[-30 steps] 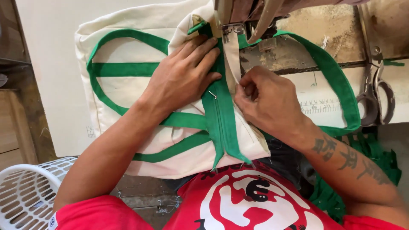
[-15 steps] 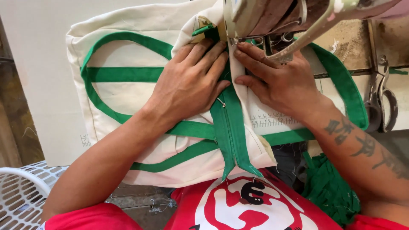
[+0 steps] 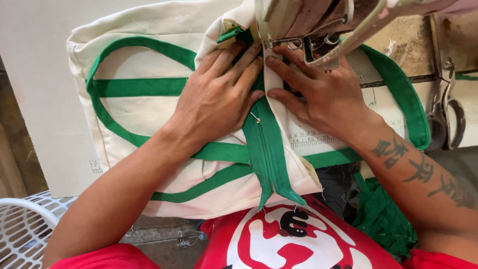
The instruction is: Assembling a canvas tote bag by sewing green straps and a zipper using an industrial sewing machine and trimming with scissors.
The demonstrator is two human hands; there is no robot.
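While my head camera looks straight down, my left hand (image 3: 219,102) lies flat with fingers spread on the cream canvas bag (image 3: 144,112), its fingertips pressing at the green zipper tape (image 3: 264,149) just below the sewing machine head (image 3: 318,25) at twelve o'clock. My right hand (image 3: 323,99) lies flat too, fingers stretched toward eleven o'clock, holding the cloth down on the other side of the zipper; neither hand pinches anything. The bag fills the middle of the view, draped over the machine bed (image 3: 398,55) and hanging toward my red shirt (image 3: 279,239) at six o'clock. Green straps (image 3: 139,87) loop across it at nine o'clock, and another runs round at three o'clock. I judge the canvas soft, light and floppy, with some body, so it likely slides and bunches easily; flat palms close on both sides of the seam seem the best hold. The needle itself is hidden behind the machine head, so I cannot tell if it is down. Scissors (image 3: 448,109) hang at three o'clock, a white basket (image 3: 25,224) sits at eight o'clock, and loose green webbing (image 3: 383,219) lies at five o'clock.
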